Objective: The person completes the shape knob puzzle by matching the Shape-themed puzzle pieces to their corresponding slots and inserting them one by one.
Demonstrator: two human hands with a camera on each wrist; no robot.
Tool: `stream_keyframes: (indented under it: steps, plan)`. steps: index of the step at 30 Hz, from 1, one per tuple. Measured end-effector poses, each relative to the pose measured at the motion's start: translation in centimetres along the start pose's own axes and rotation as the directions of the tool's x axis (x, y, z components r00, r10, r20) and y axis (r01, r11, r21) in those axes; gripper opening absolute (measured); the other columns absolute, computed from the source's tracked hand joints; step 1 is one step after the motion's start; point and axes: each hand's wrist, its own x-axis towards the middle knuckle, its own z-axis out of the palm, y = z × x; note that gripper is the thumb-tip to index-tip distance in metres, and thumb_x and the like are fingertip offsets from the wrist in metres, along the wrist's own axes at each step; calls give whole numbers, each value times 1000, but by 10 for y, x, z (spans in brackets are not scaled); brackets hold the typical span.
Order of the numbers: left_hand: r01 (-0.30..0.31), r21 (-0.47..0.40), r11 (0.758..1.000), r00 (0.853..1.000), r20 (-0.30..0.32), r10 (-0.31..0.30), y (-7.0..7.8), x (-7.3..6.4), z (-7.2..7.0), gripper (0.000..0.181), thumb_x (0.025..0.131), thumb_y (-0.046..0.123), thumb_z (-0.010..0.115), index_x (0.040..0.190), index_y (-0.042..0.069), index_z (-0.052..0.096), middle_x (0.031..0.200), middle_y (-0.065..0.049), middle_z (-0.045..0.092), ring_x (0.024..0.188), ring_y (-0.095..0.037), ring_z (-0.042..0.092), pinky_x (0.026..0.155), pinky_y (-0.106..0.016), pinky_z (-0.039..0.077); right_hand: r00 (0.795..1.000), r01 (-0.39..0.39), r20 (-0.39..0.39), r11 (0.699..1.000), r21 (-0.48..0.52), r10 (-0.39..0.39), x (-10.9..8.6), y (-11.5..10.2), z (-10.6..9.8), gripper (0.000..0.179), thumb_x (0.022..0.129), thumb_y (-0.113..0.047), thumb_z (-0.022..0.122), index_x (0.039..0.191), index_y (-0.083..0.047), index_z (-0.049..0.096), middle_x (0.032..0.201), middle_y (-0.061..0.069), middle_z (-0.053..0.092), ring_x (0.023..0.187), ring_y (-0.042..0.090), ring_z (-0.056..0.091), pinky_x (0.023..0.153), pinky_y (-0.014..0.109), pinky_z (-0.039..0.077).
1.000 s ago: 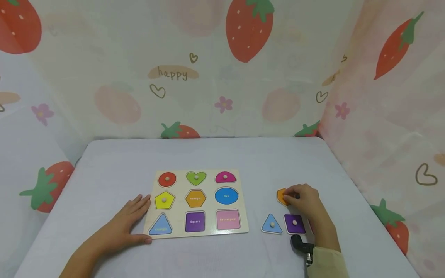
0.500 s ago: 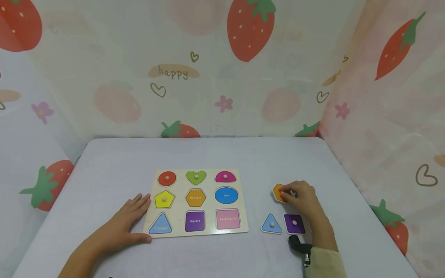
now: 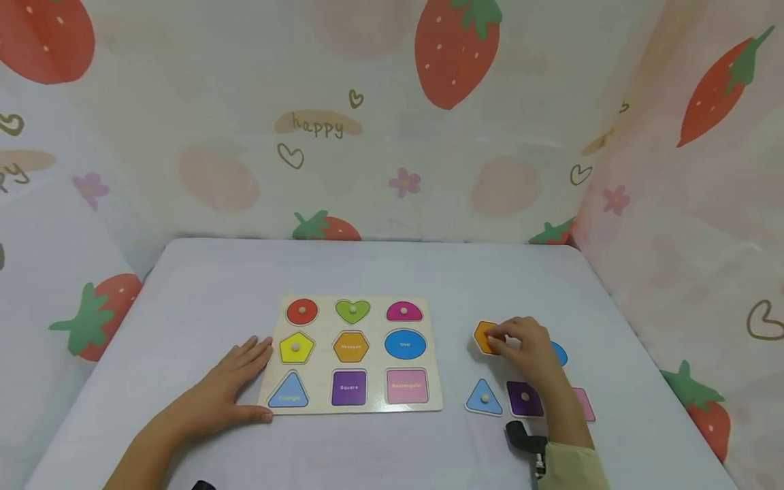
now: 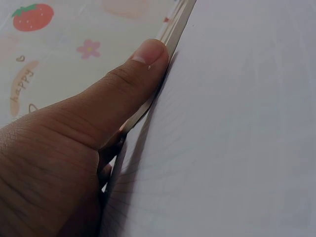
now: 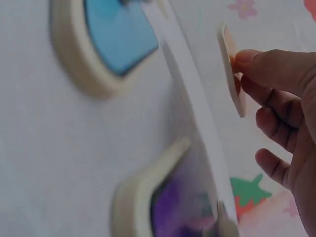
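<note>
In the head view my right hand [image 3: 528,348] holds an orange hexagon puzzle piece [image 3: 481,336] off the table, right of the wooden shape puzzle board [image 3: 376,364]. In the right wrist view, thumb and index finger pinch this hexagon piece [image 5: 228,74], seen nearly edge-on; the other fingers bend loosely. My left hand [image 3: 223,388] rests at the board's left edge with fingers extended; its thumb [image 4: 148,54] touches that edge. Knobbed circle, heart, half-circle and pentagon pieces sit in the board. Its hexagon, oval, triangle, square and rectangle spots show printed colours without knobs.
Near the right hand lie a blue triangle piece [image 3: 484,397] and a purple square piece [image 3: 524,399]. A blue oval piece [image 3: 560,353] and a pink piece [image 3: 584,405] are partly hidden by the right hand and arm. Strawberry-patterned cloth [image 3: 392,143] stands behind the white table.
My right hand has lifted the hexagon piece and shifted it slightly left. The oval and pink pieces now show beside the arm. My left hand stays at the board; the head view has turned slightly.
</note>
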Motion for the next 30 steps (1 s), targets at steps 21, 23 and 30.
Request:
stream_keyframes:
  steps: [21, 23, 30]
  plan:
    - [3, 23, 1000, 1000, -4, -3, -2, 4, 2, 119, 69, 79, 74, 163, 20, 31, 171, 4, 23, 160, -29, 9, 128, -54, 12, 966, 241, 100, 970, -15, -238, 57, -92, 22, 11, 89, -18, 82, 100, -18, 81, 92, -8, 69, 99, 16, 54, 98, 50, 40]
    - [-3, 27, 1000, 1000, -6, 4, -1, 4, 2, 120, 69, 79, 74, 162, 19, 31, 171, 4, 24, 160, -29, 10, 129, -52, 11, 962, 253, 108, 967, -15, -250, 59, -97, 29, 11, 89, -19, 82, 99, -18, 81, 91, -9, 69, 98, 15, 54, 98, 49, 40]
    - [0, 33, 999, 1000, -12, 0, -4, 2, 3, 121, 68, 80, 74, 163, 19, 31, 171, 5, 23, 160, -29, 9, 128, -54, 12, 951, 269, 161, 963, -7, -264, 67, -128, 51, 9, 91, -22, 81, 99, -20, 81, 91, -11, 70, 99, 13, 54, 97, 45, 41]
